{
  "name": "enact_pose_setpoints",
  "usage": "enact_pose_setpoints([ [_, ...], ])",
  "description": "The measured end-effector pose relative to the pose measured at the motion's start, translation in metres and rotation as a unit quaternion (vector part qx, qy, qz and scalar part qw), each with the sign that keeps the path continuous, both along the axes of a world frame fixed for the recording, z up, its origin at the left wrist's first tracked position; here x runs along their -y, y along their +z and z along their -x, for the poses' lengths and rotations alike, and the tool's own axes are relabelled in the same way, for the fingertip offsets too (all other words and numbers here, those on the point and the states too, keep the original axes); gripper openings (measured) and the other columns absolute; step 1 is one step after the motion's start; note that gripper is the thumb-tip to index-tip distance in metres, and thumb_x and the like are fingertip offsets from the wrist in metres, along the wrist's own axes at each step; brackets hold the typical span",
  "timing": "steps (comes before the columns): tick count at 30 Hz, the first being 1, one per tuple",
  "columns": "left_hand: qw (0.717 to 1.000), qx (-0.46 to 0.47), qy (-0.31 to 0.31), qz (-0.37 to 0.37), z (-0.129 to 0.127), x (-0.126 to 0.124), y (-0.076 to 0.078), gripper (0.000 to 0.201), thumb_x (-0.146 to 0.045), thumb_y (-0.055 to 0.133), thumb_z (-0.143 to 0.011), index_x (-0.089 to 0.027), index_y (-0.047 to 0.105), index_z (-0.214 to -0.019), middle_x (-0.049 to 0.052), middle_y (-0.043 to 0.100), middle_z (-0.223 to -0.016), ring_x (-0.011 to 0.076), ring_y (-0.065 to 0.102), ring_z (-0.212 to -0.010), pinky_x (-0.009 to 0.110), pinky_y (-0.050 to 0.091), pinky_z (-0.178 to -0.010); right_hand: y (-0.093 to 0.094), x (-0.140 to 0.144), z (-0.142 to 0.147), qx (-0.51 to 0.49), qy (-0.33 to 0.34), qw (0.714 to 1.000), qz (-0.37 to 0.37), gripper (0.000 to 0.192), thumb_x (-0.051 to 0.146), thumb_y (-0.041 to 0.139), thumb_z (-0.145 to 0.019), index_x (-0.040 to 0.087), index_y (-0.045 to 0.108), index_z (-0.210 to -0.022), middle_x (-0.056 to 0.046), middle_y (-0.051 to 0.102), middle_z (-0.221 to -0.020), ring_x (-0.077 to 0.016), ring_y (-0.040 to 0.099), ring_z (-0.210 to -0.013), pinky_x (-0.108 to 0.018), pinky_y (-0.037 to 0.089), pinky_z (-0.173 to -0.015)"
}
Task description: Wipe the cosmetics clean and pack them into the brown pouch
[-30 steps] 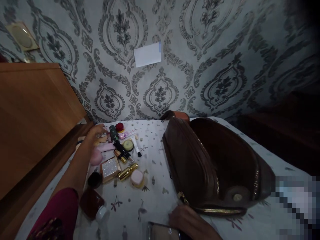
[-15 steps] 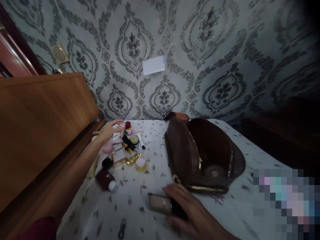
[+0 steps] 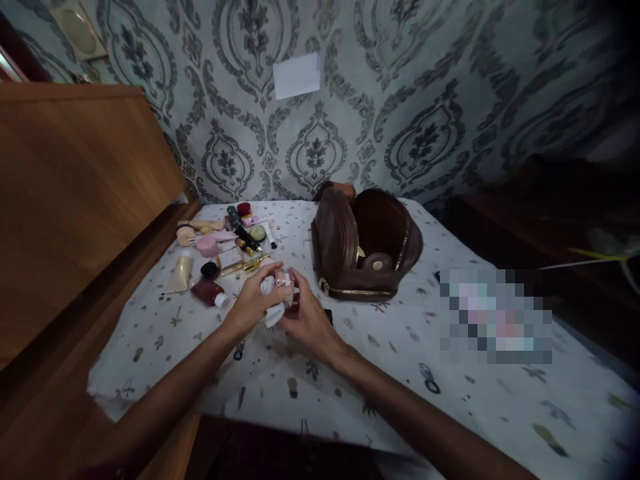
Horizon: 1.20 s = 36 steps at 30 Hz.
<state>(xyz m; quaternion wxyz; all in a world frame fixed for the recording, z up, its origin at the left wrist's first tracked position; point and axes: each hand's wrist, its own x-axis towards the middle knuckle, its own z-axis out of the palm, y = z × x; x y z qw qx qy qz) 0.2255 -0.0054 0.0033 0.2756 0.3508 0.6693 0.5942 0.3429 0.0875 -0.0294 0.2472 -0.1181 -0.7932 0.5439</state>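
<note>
My left hand (image 3: 255, 300) and my right hand (image 3: 310, 317) meet at the middle of the table, fingers closed round a small clear-pink bottle (image 3: 284, 283). A soft-looking white piece (image 3: 274, 315) hangs under my left fingers; its kind is unclear. Behind my right hand shows a black cap (image 3: 328, 316), the rest of that item being hidden. Left of my hands lie a dark red bottle with a white cap (image 3: 207, 292), a round black lid (image 3: 209, 269), a gold tube (image 3: 256, 262) and a cream tube (image 3: 180, 275).
A brown leather bag (image 3: 345, 247) stands unzipped at the back right. Several cosmetics, among them a pink jar (image 3: 207, 246), cluster at the back left beside a wooden cabinet (image 3: 90, 200). A blurred-out object (image 3: 495, 317) lies on the right of the patterned tablecloth (image 3: 350, 393).
My left hand has come from the cosmetics cluster to the middle with the pink bottle. My right hand has let go of the foundation bottle and joined the left. The view has shifted.
</note>
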Motion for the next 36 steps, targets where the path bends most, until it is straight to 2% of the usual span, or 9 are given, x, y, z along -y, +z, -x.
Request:
enact_pose_setpoints([
  [3,1.0,0.004,-0.007,0.001,-0.003,0.01,-0.011,0.08,-0.047,0.075,-0.075,-0.018,0.047,-0.143,0.011,0.05,-0.147,0.0314,0.044,-0.136,0.04,0.035,-0.114,-0.005,0.003,0.005,-0.01,-0.009,1.0,-0.015,0.089,0.028,0.07,-0.075,0.017,0.024,-0.15,-0.019,0.045,-0.148,-0.0313,0.048,-0.134,-0.05,0.04,-0.111],
  [8,0.995,0.0,-0.096,0.015,-0.012,0.038,-0.02,0.12,-0.04,0.084,-0.066,-0.022,0.009,-0.158,0.014,0.033,-0.158,0.0343,0.042,-0.138,0.045,0.038,-0.113,-0.005,0.003,0.003,0.012,0.01,1.0,0.02,0.089,0.017,0.065,-0.07,0.018,0.027,-0.15,-0.013,0.057,-0.138,-0.0284,0.061,-0.117,-0.045,0.049,-0.1],
  [11,0.992,-0.073,-0.102,0.035,-0.016,0.055,-0.017,0.098,-0.038,0.073,-0.078,-0.022,0.017,-0.157,0.012,0.028,-0.161,0.0324,0.032,-0.145,0.047,0.028,-0.119,-0.005,0.005,0.002,0.016,-0.002,1.0,0.014,0.081,0.016,0.065,-0.069,0.019,0.037,-0.145,-0.012,0.06,-0.134,-0.0273,0.064,-0.111,-0.041,0.052,-0.094],
  [16,0.989,-0.133,-0.053,0.037,-0.014,0.077,-0.008,0.051,-0.033,0.054,-0.09,-0.018,0.052,-0.138,0.01,0.058,-0.139,0.0315,0.044,-0.136,0.045,0.033,-0.117,-0.008,0.014,-0.001,0.0,0.023,0.999,-0.036,0.061,0.024,0.068,-0.076,0.02,0.049,-0.134,-0.01,0.064,-0.13,-0.0264,0.064,-0.113,-0.04,0.05,-0.098],
  [19,0.987,-0.151,0.029,0.037,-0.014,0.089,-0.005,0.05,-0.029,0.049,-0.092,-0.016,0.046,-0.14,0.011,0.066,-0.126,0.0296,0.059,-0.118,0.043,0.048,-0.102,-0.008,0.023,-0.003,0.011,0.029,0.996,-0.08,0.044,0.028,0.068,-0.081,0.02,0.058,-0.123,-0.009,0.07,-0.115,-0.0255,0.067,-0.104,-0.039,0.052,-0.092],
  [22,0.973,-0.215,0.077,0.042,-0.025,0.097,-0.003,0.055,-0.022,0.047,-0.094,-0.02,0.03,-0.147,0.012,0.062,-0.133,0.0262,0.06,-0.119,0.038,0.053,-0.096,-0.012,0.031,-0.006,0.03,0.047,0.992,-0.116,0.027,0.022,0.063,-0.082,0.019,0.064,-0.109,-0.007,0.073,-0.1,-0.0231,0.068,-0.09,-0.035,0.054,-0.082],
  [28,0.901,-0.43,-0.057,0.016,-0.047,0.094,-0.023,0.047,-0.014,0.044,-0.096,-0.02,0.043,-0.143,0.015,0.035,-0.158,0.0272,0.028,-0.149,0.05,0.032,-0.119,-0.029,0.037,-0.012,0.001,0.08,0.983,-0.166,0.034,0.006,0.057,-0.07,0.016,0.064,-0.102,-0.009,0.071,-0.096,-0.0238,0.066,-0.085,-0.034,0.053,-0.077],
  [31,0.93,-0.365,-0.051,0.009,-0.038,0.093,-0.033,0.046,-0.022,0.041,-0.099,-0.017,0.043,-0.145,0.016,0.034,-0.158,0.0258,0.03,-0.148,0.047,0.031,-0.12,-0.028,0.037,-0.012,0.013,0.08,0.981,-0.177,0.029,0.007,0.058,-0.071,0.016,0.065,-0.097,-0.009,0.071,-0.092,-0.0238,0.065,-0.083,-0.035,0.051,-0.076],
  [36,0.992,-0.123,0.006,0.027,-0.019,0.096,-0.04,0.052,-0.05,0.046,-0.096,-0.018,0.056,-0.137,0.011,0.058,-0.141,0.0287,0.044,-0.139,0.048,0.025,-0.121,-0.021,0.036,-0.012,0.022,0.086,0.986,-0.14,0.017,0.021,0.065,-0.081,0.016,0.068,-0.098,-0.006,0.07,-0.085,-0.0206,0.063,-0.076,-0.032,0.049,-0.071],
])
